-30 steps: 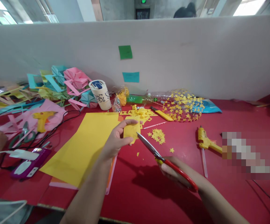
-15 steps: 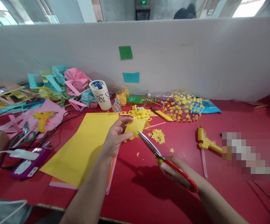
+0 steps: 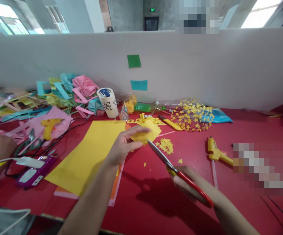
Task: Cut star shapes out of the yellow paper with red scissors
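Note:
My left hand point(image 3: 125, 143) pinches a small piece of yellow paper point(image 3: 151, 131) between thumb and fingers. Red-handled scissors point(image 3: 161, 154) are gripped in my right hand point(image 3: 184, 182), their blades together and the tip close to the paper's lower edge. Whether the tip touches the paper I cannot tell. Just right of the blades lies a pile of small yellow paper stars point(image 3: 166, 146), with one loose star point(image 3: 180, 161) nearer me. Beneath my left forearm are large yellow sheets point(image 3: 87, 156) on top of orange and pink ones.
Yellow scraps point(image 3: 136, 121), a yellow box cutter point(image 3: 173, 124) and a star-covered clear ball point(image 3: 192, 114) sit toward the wall. A glue gun point(image 3: 214, 151) lies right. At left are a purple power strip point(image 3: 36, 171), another glue gun point(image 3: 48, 127), folded paper shapes and another person's hand point(image 3: 0, 148).
The yellow paper in my left hand has tilted and shifted slightly right. My right hand with the scissors has moved a little right and down. The whole view has shifted slightly.

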{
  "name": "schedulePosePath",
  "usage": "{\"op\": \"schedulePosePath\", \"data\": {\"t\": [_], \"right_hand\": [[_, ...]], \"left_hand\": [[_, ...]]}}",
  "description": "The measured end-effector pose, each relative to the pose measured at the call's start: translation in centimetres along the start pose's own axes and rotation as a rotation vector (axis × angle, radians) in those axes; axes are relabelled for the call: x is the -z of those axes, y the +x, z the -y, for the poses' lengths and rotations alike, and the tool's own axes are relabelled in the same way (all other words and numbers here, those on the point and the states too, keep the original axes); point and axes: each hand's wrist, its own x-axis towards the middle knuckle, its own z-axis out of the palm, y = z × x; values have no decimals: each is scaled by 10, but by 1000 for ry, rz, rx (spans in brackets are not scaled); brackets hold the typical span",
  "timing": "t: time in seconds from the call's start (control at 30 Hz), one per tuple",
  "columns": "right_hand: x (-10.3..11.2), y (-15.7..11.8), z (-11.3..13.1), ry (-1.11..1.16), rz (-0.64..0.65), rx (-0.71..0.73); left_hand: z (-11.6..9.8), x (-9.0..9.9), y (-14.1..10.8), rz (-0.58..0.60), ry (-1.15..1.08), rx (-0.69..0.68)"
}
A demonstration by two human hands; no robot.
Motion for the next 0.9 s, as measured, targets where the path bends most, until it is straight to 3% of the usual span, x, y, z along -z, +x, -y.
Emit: {"op": "schedulePosePath", "data": {"t": [0.33,0.5,0.9], "right_hand": [[20,-5,12,-130,-22,-13],[30,-3,8,-96,26,-27],[33,10,16,-129,-26,-31]], "left_hand": [[-35,5,29,270,138,-31],[-37,8,35,290,148,-5],[-29,18,42,268,149,22]]}}
